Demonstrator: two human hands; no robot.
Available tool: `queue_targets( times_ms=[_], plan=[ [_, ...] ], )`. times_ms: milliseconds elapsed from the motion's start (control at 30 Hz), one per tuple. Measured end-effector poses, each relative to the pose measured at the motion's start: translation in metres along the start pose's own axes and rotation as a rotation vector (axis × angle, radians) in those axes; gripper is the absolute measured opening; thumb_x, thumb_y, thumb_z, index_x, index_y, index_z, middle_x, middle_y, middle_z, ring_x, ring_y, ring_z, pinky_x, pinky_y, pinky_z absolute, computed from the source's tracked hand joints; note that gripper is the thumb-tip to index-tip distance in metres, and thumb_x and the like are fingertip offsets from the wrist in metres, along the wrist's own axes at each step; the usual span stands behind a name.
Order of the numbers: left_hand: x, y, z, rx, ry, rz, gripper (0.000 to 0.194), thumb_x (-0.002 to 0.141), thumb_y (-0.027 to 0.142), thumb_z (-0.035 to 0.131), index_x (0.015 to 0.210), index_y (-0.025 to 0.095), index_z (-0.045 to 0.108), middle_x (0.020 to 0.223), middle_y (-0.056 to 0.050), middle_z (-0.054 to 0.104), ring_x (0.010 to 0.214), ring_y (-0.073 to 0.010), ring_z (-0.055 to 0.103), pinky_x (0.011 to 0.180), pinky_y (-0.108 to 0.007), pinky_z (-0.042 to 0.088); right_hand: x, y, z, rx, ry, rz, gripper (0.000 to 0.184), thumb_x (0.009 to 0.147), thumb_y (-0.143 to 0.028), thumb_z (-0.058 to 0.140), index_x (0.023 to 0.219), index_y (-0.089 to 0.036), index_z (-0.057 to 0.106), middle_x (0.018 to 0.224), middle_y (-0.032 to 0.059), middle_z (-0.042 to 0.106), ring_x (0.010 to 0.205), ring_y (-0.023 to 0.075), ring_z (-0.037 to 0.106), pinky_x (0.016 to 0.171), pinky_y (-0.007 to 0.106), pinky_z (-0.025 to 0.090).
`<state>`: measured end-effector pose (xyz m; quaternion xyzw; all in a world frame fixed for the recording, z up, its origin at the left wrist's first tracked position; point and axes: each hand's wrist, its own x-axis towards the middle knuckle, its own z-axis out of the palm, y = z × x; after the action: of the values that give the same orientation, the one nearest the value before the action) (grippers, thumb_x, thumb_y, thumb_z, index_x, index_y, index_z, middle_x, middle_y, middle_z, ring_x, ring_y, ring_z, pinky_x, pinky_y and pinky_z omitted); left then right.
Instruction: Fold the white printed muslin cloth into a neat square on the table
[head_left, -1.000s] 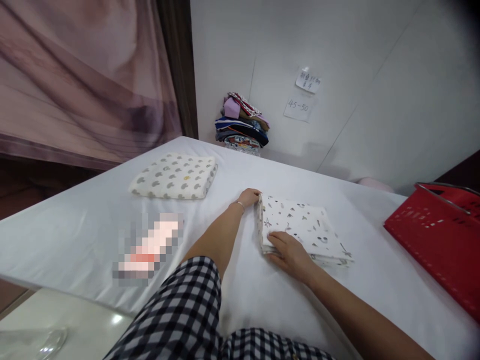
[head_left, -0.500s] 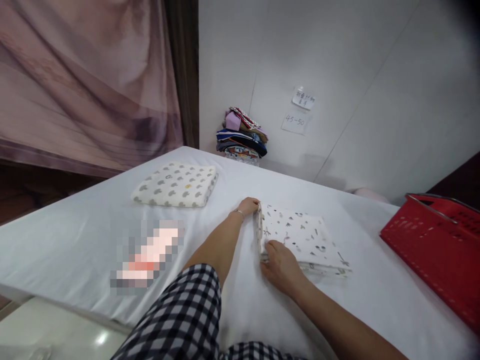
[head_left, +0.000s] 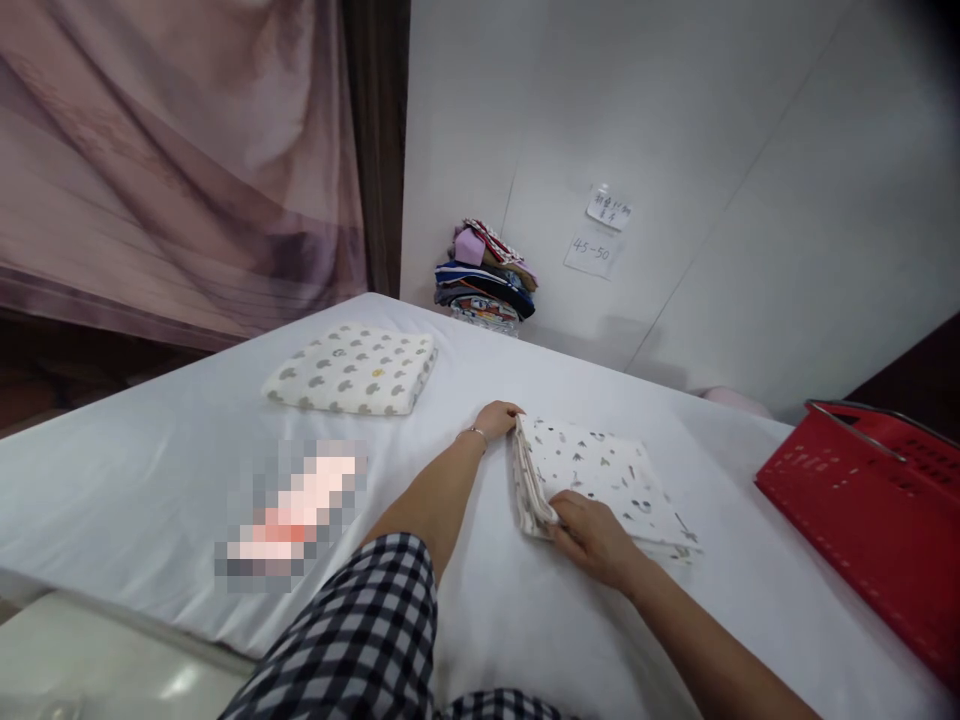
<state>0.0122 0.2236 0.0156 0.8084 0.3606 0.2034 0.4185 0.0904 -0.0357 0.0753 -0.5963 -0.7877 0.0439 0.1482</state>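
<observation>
A folded white cloth with small dark prints [head_left: 600, 472] lies on the white sheeted surface [head_left: 180, 470] in front of me. My left hand [head_left: 496, 417] grips its far left corner, fingers curled on the edge. My right hand [head_left: 592, 530] pinches the near left corner, which is lifted a little off the sheet. A second folded cloth with grey spots [head_left: 352, 369] rests further left, out of reach of both hands.
A red basket [head_left: 870, 515] stands at the right edge. A stack of colourful folded clothes [head_left: 486, 272] sits against the white wall under two paper notes [head_left: 598, 235]. A pink curtain [head_left: 172, 160] hangs at the left. A blurred patch [head_left: 289, 512] lies near left.
My right hand shifted from lying flat on the cloth's near corner to pinching it, and the left edge of the cloth has lifted slightly. The view tilted up a little.
</observation>
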Motion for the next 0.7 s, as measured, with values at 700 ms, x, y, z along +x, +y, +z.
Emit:
queue_targets(
  times_ms=[700],
  plan=[
    [0.015, -0.005, -0.005, -0.001, 0.012, -0.081, 0.026, 0.066, 0.018, 0.061, 0.089, 0.022, 0.072, 0.084, 0.001, 0.071, 0.079, -0.0122, 0.062, 0.068, -0.017, 0.045, 0.004, 0.000, 0.036, -0.036, 0.121, -0.038, 0.002, 0.079, -0.018, 0.046, 0.079, -0.020, 0.046, 0.084, 0.0055, 0.054, 0.078, 0.0187, 0.048, 0.069, 0.030, 0.039]
  ],
)
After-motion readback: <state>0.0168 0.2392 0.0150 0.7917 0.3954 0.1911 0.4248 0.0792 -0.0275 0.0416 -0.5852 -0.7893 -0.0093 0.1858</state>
